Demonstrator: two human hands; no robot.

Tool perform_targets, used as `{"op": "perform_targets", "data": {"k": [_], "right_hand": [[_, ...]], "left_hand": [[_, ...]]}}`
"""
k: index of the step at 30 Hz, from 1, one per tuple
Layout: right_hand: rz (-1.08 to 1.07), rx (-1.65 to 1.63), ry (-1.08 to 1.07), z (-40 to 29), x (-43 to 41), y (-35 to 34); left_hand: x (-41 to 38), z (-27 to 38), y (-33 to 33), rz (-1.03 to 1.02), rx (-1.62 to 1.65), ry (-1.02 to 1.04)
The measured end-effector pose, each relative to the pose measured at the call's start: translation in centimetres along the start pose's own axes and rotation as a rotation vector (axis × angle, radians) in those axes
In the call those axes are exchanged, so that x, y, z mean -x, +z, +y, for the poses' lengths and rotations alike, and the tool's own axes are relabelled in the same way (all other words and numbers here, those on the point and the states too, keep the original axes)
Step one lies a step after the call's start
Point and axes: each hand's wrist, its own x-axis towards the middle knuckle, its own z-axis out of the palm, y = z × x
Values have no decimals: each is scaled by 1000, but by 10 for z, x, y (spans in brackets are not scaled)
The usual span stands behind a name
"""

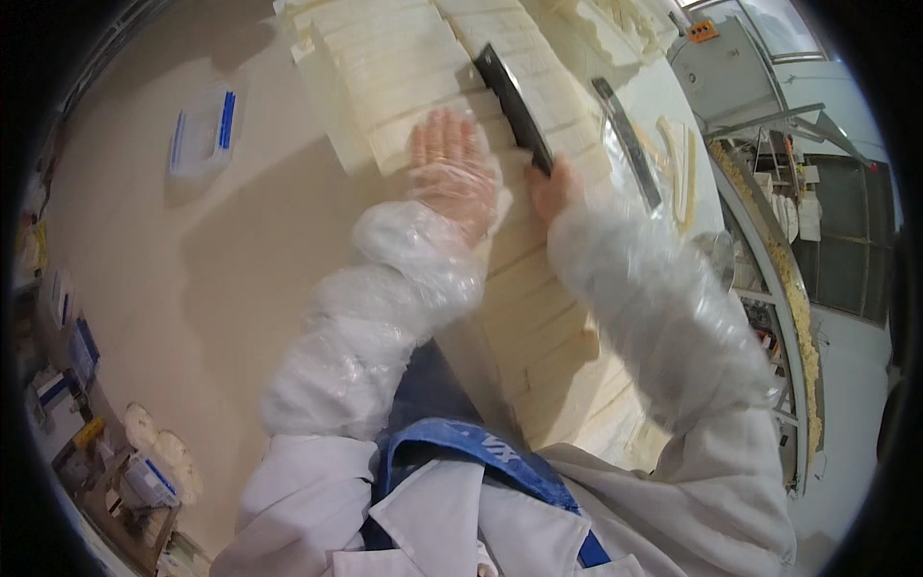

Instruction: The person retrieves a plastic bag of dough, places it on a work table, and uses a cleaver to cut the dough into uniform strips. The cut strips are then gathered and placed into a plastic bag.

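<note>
My left hand [454, 173], in a clear plastic glove, lies flat with its fingers stretched out on a pale, soft-looking layered slab [404, 86]. It holds nothing. My right hand [557, 189] grips the near end of a long dark blade [515, 104], probably a knife; the handle is hidden in the fist. This blade points away from me along a second row of the pale material [537, 296], which shows crosswise lines like cuts. Clear plastic sleeves cover both forearms. Some blur hides whether the blade touches the material.
Right of the rows lie another dark flat bar [627, 144] and pale strips [678, 166]. On the floor at left stands a clear plastic box with blue clips [202, 133]. A crumb-covered ledge [786, 288] runs along the right side. Containers [148, 479] sit at lower left.
</note>
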Motion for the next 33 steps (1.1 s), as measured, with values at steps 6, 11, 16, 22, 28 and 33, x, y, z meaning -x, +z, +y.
{"op": "perform_targets", "data": {"k": [6,11,16,22,28,33], "right_hand": [[-384,476,-81,-16,0,-94],[-250,307,-40,26,65,-80],[-34,1,15,56,64,-18],[39,77,-61,79,47,-1],[140,206,-234,86,41,8],[106,200,-150,76,45,-4]], "left_hand": [[153,102,-29,-178,497,348],[204,94,-19,-162,468,559],[194,97,-27,-196,355,550],[194,101,-44,-262,226,422],[192,119,-43,-133,392,491],[178,155,-26,4,305,569]]}}
